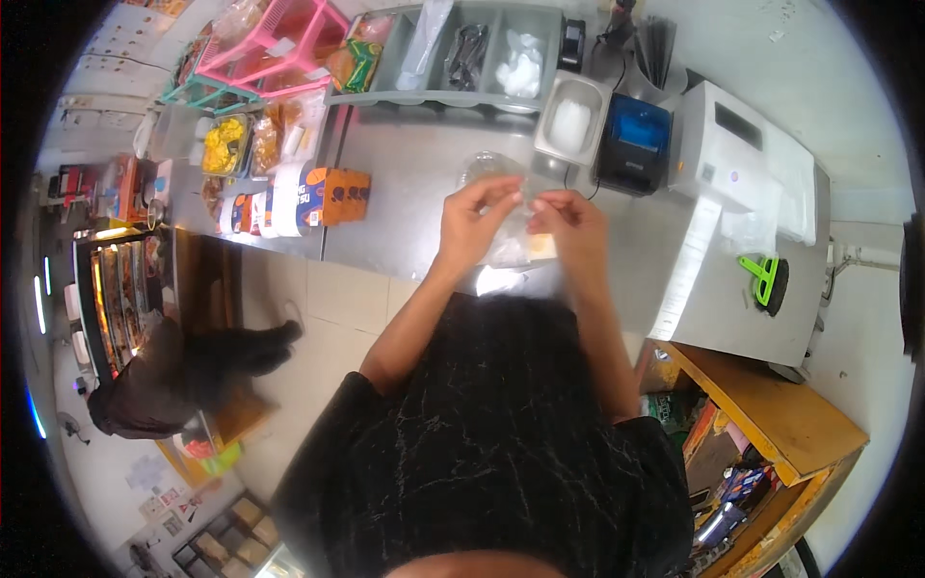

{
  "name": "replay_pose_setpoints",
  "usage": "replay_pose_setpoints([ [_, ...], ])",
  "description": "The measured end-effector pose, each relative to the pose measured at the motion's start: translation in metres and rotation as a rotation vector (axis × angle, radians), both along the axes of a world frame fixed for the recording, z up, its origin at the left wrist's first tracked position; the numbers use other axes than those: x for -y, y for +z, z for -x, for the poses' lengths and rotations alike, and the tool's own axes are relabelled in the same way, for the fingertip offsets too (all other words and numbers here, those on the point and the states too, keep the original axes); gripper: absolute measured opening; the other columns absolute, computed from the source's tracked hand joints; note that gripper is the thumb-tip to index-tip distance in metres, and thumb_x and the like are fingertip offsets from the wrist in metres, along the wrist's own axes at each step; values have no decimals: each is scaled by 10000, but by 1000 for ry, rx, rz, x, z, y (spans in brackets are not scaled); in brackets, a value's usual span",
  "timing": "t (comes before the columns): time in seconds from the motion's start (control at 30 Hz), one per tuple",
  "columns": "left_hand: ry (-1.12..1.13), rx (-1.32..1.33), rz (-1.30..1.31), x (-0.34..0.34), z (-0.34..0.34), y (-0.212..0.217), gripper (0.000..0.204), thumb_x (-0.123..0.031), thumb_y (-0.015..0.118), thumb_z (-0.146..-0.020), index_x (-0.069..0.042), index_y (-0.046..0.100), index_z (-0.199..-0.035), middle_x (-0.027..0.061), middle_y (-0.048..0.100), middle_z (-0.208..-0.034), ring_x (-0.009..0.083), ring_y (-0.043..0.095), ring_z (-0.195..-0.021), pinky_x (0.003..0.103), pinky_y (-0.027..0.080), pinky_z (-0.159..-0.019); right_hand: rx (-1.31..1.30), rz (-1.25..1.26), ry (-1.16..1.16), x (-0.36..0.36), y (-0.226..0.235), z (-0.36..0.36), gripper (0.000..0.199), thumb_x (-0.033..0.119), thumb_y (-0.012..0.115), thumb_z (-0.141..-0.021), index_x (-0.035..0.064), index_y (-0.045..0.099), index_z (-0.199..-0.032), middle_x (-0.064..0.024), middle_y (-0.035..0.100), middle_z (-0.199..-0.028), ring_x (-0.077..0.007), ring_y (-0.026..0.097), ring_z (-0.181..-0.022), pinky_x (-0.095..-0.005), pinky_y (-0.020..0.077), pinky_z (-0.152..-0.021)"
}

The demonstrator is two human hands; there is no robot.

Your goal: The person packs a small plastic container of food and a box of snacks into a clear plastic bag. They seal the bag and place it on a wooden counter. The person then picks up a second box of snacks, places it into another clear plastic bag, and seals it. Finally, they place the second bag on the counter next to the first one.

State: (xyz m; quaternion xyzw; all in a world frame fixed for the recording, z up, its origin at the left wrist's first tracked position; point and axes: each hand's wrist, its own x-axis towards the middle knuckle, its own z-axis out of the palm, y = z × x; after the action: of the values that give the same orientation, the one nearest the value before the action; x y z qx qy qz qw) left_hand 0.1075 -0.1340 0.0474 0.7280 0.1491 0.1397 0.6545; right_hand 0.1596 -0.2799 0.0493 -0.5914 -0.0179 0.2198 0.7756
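Head view: looks down over a dark-shirted torso onto a grey steel counter [405, 183], both forearms rising from the lower edge.
Left hand [474, 223]: raised above the counter, fingers bunched together and pinching the upper edge of a clear plastic bag [511, 246].
Right hand [570, 223]: just beside the left, fingertips drawn together and nipped on the same upper edge of the bag; the two hands almost touch.
Clear plastic bag: hangs between and below the hands, over the near part of the counter; a small pale yellow item [541, 247] shows at its lower right, whether inside or behind cannot be told.
Clear lidded cup [485, 166]: on the counter just beyond the hands.
Grey divided tray [453, 98]: at the far edge, its compartments holding packets, dark utensils and white pieces.
White tub [572, 120]: right of the tray, beside a black receipt printer [633, 144].
White machine [742, 164]: far right, a paper strip trailing from it; a green-handled tool [766, 279] lies near it.
Orange carton [339, 196]: left on the counter, among snack packs.
Pink basket [279, 43]: upper left, well apart from the hands.
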Motion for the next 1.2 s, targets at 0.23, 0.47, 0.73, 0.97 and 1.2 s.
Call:
replay_pose_setpoints([
  [0.23,32,-9,42,-1,2,-7,191,-82,725,-835,-18,708,-1013,55,716,-927,91,631,-816,241,485,-748,113,82,-16,-3,-2,4,92,18,668,-861,-36,682,-934,-90,693,-818,-121,662,-680,-226,533,-622],
  [0.47,10,5,11,-3,2,-9,165,-78,735,-823,-13,712,-973,57,718,-917,90,632,-817,244,492,-750,292,126,-37,-2,-1,4,64,-5,666,-849,-16,700,-903,-78,676,-798,-117,661,-663,-222,512,-601],
  [0.73,-23,-28,-20,-3,2,-2,144,-69,736,-821,-11,712,-951,56,717,-910,92,632,-802,242,493,-746,522,194,-77,-2,-2,2,98,-30,666,-818,1,701,-905,-95,665,-794,-140,671,-647,-228,515,-585],
  [0.97,17,12,41,-1,3,-7,144,-69,729,-828,-9,705,-956,55,713,-892,92,628,-815,241,487,-748,440,218,-10,2,2,4,98,-48,639,-843,-52,684,-929,-105,651,-882,-163,682,-734,-240,547,-656],
  [1.2,5,0,16,-1,3,-6,126,-67,727,-829,-8,705,-938,51,710,-889,88,616,-795,237,482,-744,452,200,-20,1,5,4,98,-52,641,-842,-55,682,-931,-106,648,-888,-163,679,-735,-243,551,-645],
])
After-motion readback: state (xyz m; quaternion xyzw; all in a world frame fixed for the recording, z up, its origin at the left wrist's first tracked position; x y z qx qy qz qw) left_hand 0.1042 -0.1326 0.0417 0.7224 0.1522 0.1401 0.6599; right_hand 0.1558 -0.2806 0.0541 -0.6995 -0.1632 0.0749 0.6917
